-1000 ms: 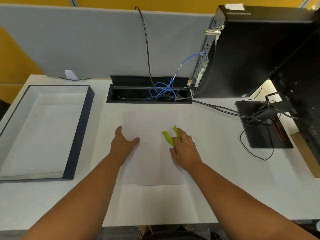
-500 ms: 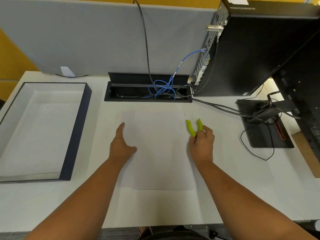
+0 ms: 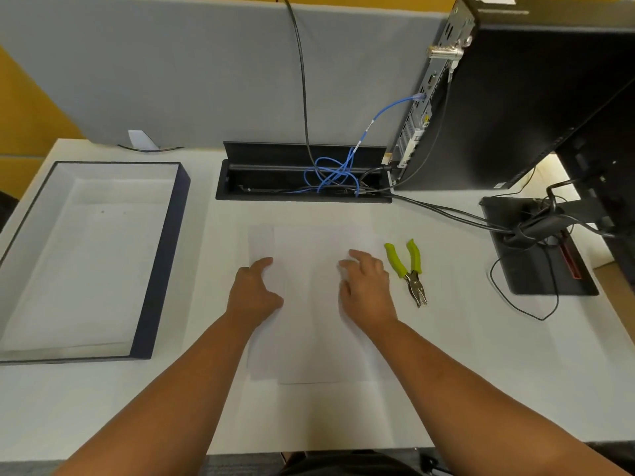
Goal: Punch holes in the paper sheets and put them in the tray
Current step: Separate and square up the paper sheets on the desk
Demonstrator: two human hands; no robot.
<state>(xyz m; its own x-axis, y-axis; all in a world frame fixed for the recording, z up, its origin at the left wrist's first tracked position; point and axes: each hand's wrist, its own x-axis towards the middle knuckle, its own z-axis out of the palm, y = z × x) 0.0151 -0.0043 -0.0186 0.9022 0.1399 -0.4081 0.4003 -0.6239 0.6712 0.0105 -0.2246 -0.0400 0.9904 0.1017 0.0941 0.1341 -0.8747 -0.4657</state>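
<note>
White paper sheets (image 3: 316,338) lie overlapped on the white desk in front of me. My left hand (image 3: 252,293) rests flat on their left part, fingers spread. My right hand (image 3: 366,290) lies on the right part, fingers loosely apart and holding nothing. A hole punch (image 3: 409,269) with lime-green handles and metal jaws lies on the desk just right of my right hand, apart from it. The tray (image 3: 161,262), dark-rimmed with a white inside, stands at the left.
An open cable well (image 3: 302,180) with blue and black cables sits behind the sheets. A black computer tower (image 3: 515,104) and a monitor stand base (image 3: 536,255) with trailing cables take up the right. A grey partition (image 3: 189,70) backs the desk.
My right hand carried the hole punch from over the sheets to the right, set it on the desk and let go, then came back onto the paper. The left hand stayed put.
</note>
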